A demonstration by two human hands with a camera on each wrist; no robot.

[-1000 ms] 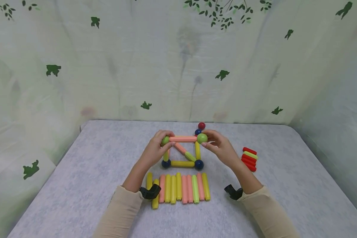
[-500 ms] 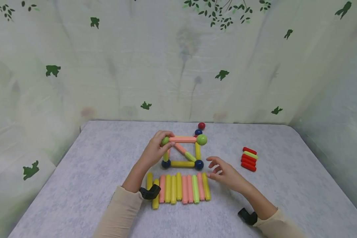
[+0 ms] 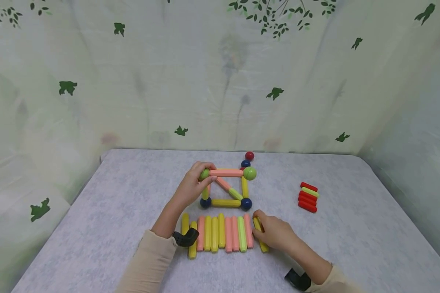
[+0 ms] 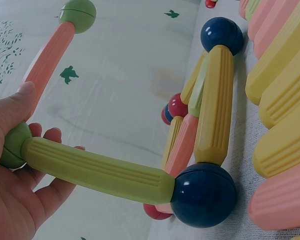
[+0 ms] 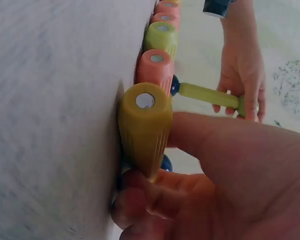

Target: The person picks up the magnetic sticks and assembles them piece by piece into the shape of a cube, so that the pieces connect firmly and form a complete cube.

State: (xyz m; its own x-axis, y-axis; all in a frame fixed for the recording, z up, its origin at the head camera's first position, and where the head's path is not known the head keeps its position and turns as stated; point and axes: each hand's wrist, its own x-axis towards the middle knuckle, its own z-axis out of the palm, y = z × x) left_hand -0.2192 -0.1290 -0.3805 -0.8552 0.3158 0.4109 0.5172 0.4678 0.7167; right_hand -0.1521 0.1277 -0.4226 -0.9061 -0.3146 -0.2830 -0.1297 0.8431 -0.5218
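Your right hand [image 3: 276,232] is closed to a narrow grip, thumb and fingers round a yellow stick [image 3: 265,246] at the right end of the row of sticks [image 3: 221,231] on the near part of the tabletop [image 3: 355,228]. Your left hand [image 3: 190,186] has its thumb and fingers round a green ball [image 4: 12,145] at the far-left corner of the ball-and-stick frame; from that ball a pink stick [image 3: 225,173] runs right to a second green ball [image 3: 249,173], and a green stick [image 4: 100,171] runs to a dark blue ball [image 4: 204,195].

Half a second ago your right hand hung beside the row, fingers bent round nothing, and the yellow stick lay alongside its pink neighbour [image 3: 248,231]. Now its near end has swung right, leaving it slanted (your left hand keeps the same hold). A second ago your right hand was at the second green ball.
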